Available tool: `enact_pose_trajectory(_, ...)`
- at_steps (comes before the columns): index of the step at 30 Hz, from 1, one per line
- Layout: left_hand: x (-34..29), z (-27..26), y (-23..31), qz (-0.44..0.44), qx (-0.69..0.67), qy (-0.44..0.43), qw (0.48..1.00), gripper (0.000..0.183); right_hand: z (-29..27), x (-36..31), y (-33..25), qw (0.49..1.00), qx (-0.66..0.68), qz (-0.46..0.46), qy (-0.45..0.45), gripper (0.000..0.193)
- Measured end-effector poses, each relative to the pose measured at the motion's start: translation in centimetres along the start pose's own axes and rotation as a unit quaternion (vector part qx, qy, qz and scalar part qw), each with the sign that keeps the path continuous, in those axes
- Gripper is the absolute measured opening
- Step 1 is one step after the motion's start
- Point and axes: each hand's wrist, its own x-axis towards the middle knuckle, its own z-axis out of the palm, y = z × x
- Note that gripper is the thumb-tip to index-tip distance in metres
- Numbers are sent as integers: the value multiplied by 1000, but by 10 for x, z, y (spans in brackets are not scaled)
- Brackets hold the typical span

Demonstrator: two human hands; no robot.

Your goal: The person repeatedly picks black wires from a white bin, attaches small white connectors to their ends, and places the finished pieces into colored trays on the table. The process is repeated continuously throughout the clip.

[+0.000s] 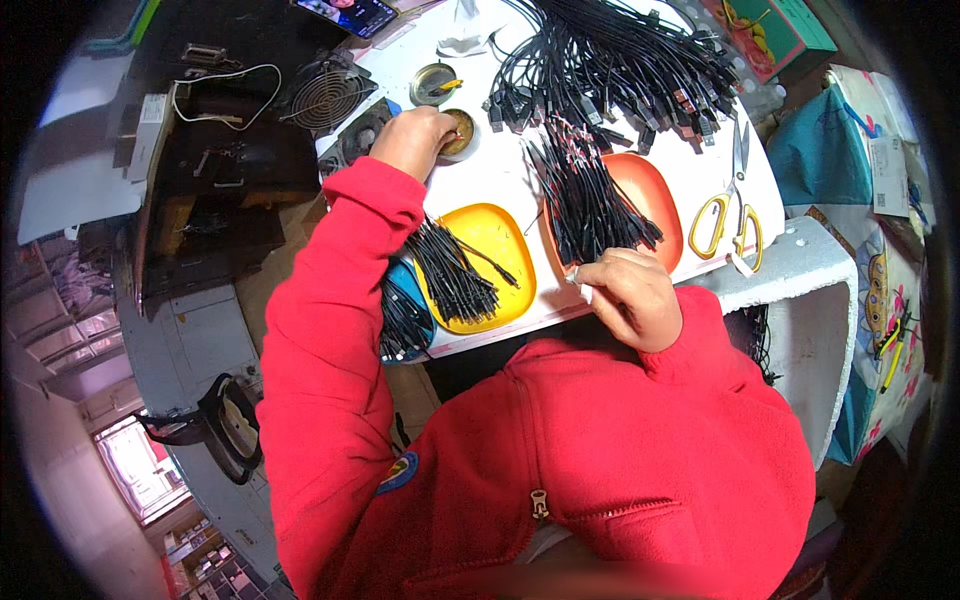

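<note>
My left hand point(412, 140) reaches to a small round tin point(466, 146) with brownish stuff inside. Its fingers are closed at the tin's rim, and whatever is between them is hidden. My right hand point(635, 292) is closed in a pinch at the table's near edge; what it holds is too small to make out. Just beyond it, a bundle of short black cables point(597, 205) with bared wire ends lies across an orange tray point(660, 205). To the left, more short black cables point(460, 283) rest on a yellow tray point(522, 262).
A heap of long black USB cables point(620, 60) covers the far side. Yellow-handled scissors point(735, 200) lie at the right. An open tin point(435, 84) stands beyond my left hand, near a fan grille point(328, 98). A blue tray point(428, 330) holds further cables.
</note>
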Motion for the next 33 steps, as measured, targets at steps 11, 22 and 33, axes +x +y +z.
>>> enact_pose_trajectory(11, 8, 5, -2, -12, -9, -32, 999, 14, 1, 2, 1, 1000, 5, 5, -9, 17)
enact_pose_trajectory(22, -25, -30, -7, 1, -37, 56, 998, 12, 7, -2, -12, 999, -27, 18, -7, 14)
enact_pose_trajectory(33, -73, -57, -52, -139, -51, 128, 981, 12, 17, -4, -25, 998, -41, 25, -38, 15)
